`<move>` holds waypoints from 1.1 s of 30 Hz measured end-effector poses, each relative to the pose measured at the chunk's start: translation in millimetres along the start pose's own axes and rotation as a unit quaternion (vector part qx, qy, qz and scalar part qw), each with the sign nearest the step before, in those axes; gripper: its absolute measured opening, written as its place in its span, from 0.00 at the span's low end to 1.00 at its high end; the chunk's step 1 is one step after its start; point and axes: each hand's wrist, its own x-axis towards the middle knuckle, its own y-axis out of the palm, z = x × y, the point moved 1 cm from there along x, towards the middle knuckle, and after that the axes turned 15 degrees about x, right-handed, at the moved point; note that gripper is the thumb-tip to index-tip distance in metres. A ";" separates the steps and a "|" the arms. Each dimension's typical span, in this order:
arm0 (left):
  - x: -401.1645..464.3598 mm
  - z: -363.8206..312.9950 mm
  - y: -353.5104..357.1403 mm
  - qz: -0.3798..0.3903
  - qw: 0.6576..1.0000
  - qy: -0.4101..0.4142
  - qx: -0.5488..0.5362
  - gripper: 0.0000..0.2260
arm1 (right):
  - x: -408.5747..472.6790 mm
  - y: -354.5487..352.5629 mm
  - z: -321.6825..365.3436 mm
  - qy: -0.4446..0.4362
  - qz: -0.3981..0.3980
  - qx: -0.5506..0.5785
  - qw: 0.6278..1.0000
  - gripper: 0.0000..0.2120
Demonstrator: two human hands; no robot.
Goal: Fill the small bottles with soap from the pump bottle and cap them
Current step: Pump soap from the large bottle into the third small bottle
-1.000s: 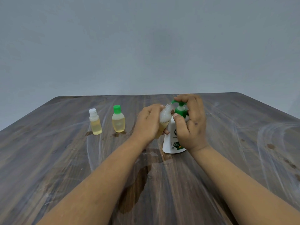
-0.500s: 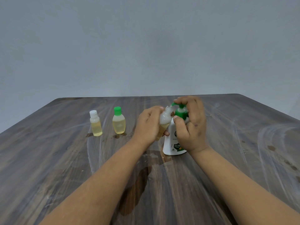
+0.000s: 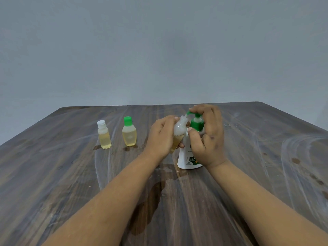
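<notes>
My left hand [image 3: 162, 134] grips an uncapped small clear bottle [image 3: 179, 133], tilted, its open neck just under the green spout; yellow soap fills its lower part. A white pump bottle [image 3: 186, 157] with a green pump head [image 3: 196, 122] stands on the table. My right hand [image 3: 208, 137] curls over the pump head, fingers on top and thumb at the green collar. To the left stand two capped small bottles of yellow soap: one with a white cap [image 3: 104, 134], one with a green cap [image 3: 129, 132].
The dark wooden table [image 3: 71, 174] has white smears and a wet dark patch [image 3: 149, 201] in front of the pump bottle. Small wet spots lie by the two capped bottles. A plain grey wall is behind the table's far edge.
The pump head went down half a second ago under my right hand and has come back up now. My left hand keeps the small bottle at the spout.
</notes>
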 end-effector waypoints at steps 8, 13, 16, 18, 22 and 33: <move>-0.8 1.1 0.2 0.003 1.000 0.002 -0.011 0.18 | -1.0 0.2 0.4 0.001 -0.003 0.007 1.000 0.17; 1.7 3.3 0.7 0.001 1.000 0.004 -0.020 0.18 | -0.4 0.0 0.5 0.006 0.003 0.009 1.000 0.19; 1.3 4.0 0.8 0.001 1.000 0.010 -0.013 0.18 | 1.3 0.6 -0.9 0.007 -0.004 -0.005 1.000 0.16; 1.2 4.6 0.6 0.000 1.000 0.016 -0.008 0.18 | 2.0 0.9 -1.1 0.008 -0.012 -0.007 1.000 0.14; 2.0 6.5 2.3 0.000 0.999 0.018 -0.031 0.20 | 0.0 0.7 0.2 0.015 -0.008 0.007 1.000 0.15; 0.5 10.8 7.4 -0.041 0.997 0.041 -0.044 0.17 | -8.5 1.8 -2.8 0.008 0.020 -0.041 0.999 0.27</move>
